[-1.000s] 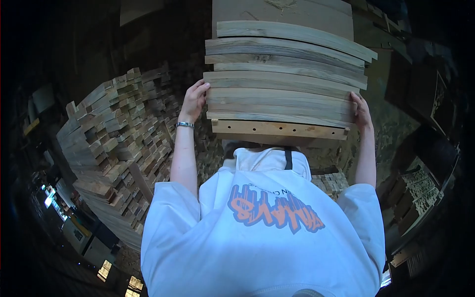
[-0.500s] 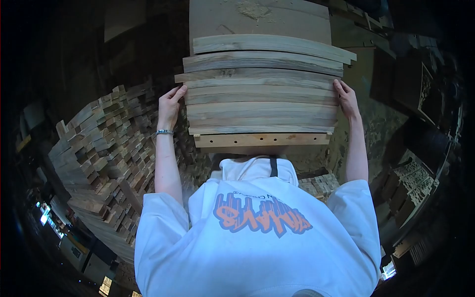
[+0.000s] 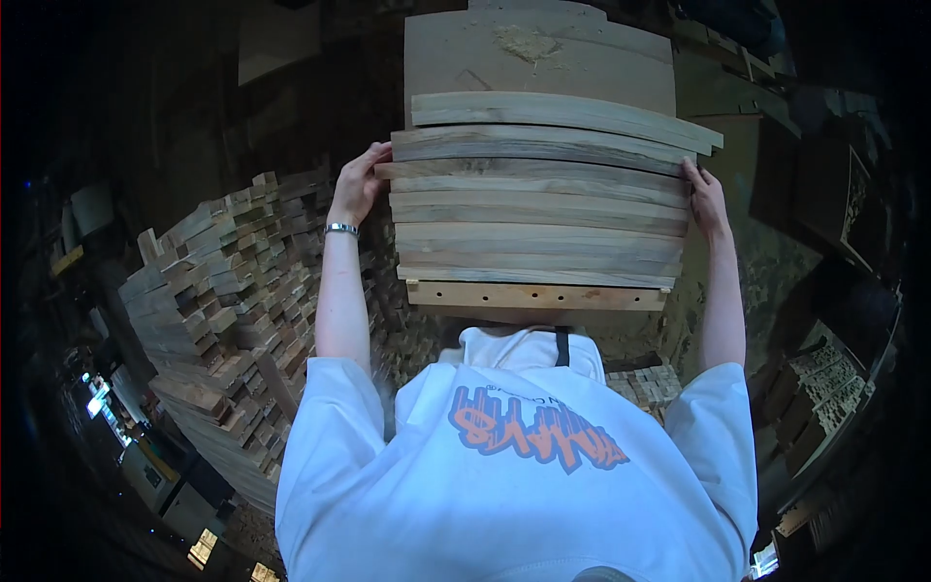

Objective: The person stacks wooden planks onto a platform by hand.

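Note:
Several pale wooden boards (image 3: 543, 209) lie side by side across a flat work surface (image 3: 446, 68), their long edges running left to right. My left hand (image 3: 357, 186), with a metal-banded watch at the wrist, has its fingers bent against the left end of a darker-streaked board (image 3: 543, 145), second from the far side. At the right end of that board, the fingers of my right hand (image 3: 709, 199) close around the corner. The farthest board (image 3: 562, 110) sticks out further to the right than the others. Nearest my body is a wooden strip with holes (image 3: 504, 295).
To the left rises a large stack of cut wood pieces (image 3: 228, 291). A smaller stack (image 3: 645, 385) stands near my right side, with bundled strips (image 3: 824, 373) farther right. Wood shavings (image 3: 529, 42) lie on the far part of the surface.
My left hand has shifted from the third board's end to the end of the board beyond it. My right hand has moved slightly farther along the row. The whole view has shifted.

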### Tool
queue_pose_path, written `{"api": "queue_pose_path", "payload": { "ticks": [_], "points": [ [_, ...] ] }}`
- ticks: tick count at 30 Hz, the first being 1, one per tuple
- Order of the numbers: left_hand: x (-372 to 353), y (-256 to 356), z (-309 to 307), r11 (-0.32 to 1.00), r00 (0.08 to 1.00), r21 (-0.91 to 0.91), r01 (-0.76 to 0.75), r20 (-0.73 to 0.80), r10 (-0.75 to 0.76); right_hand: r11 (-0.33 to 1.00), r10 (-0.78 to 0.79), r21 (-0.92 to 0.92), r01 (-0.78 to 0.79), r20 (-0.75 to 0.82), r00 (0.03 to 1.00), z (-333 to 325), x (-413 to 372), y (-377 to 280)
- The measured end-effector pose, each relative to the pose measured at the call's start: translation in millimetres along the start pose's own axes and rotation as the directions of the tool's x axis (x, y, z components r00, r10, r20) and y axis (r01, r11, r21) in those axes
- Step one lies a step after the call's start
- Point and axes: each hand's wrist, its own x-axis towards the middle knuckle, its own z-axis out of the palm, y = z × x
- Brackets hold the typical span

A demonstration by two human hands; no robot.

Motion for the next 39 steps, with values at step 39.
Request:
{"api": "queue_pose_path", "payload": {
  "ticks": [39],
  "points": [
    [30.7,29.3,12.5,0.911,0.994,0.411,0.028,-0.109,0.018,0.998,0.039,0.052,-0.045,0.117,0.992,9.6,10.2,-33.7]
  ]
}}
